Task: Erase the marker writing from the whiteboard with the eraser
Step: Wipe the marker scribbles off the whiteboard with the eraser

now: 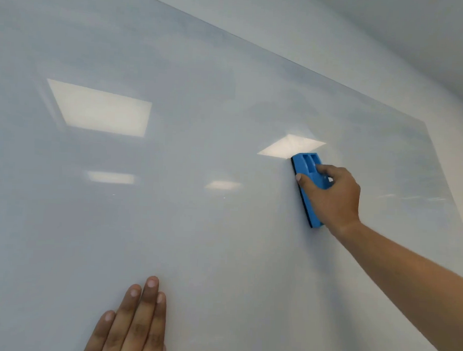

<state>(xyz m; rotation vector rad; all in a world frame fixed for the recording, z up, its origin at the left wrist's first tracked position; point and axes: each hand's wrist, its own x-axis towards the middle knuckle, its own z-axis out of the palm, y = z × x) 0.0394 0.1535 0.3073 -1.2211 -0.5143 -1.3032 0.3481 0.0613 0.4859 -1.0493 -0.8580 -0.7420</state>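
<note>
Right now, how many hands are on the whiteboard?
2. The left hand lies flat at the bottom centre of the glossy white whiteboard; the right hand presses the blue block eraser at right.

A plain white wall (393, 36) borders the top right.

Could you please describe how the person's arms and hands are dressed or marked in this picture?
Both are bare. The right hand and its forearm show no sleeve, glove, watch or bracelet up to the picture's edge. The left hand is seen only from fingers to knuckles, with no ring or glove; its nails are short and unpainted.
</note>
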